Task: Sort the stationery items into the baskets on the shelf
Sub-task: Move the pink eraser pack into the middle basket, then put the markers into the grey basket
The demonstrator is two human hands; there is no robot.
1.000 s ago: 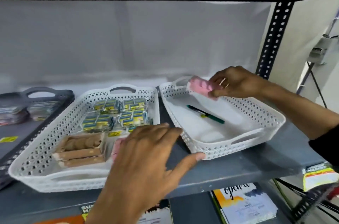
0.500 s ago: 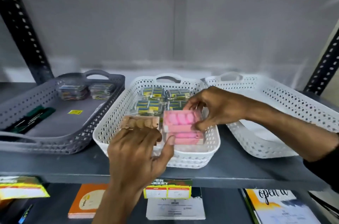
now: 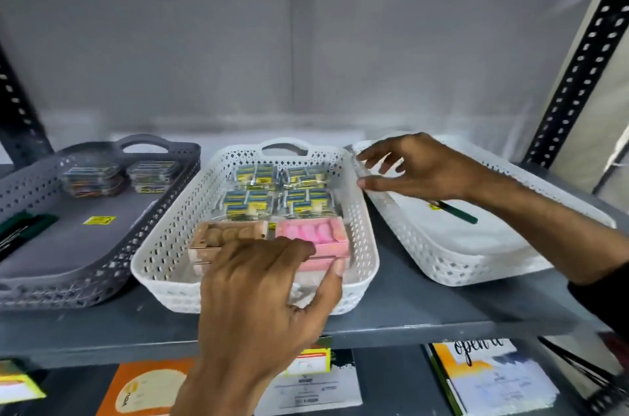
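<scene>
The middle white basket (image 3: 367,238) holds several yellow-and-blue packets (image 3: 272,194) at the back. In front of them sit a tan box (image 3: 231,233) and, to its right, a stack of pink boxes (image 3: 313,231). My left hand (image 3: 262,296) reaches over the front rim, with fingers and thumb pinching the lower pink box of the stack. My right hand (image 3: 418,170) hovers over the rims between the middle basket and the right white basket (image 3: 442,265), fingers spread and holding nothing. A green pen (image 3: 457,214) lies in the right basket.
A grey basket (image 3: 102,265) at the left holds clear packets, dark pens and a yellow sticker. All three baskets stand on a grey metal shelf (image 3: 408,310) between perforated uprights (image 3: 578,75). Notebooks (image 3: 493,378) lie on the shelf below.
My right hand carried the pink box from the right basket to the middle one, set it on the other pink box, let go and drew back right. My left hand shifted onto the pink stack.
</scene>
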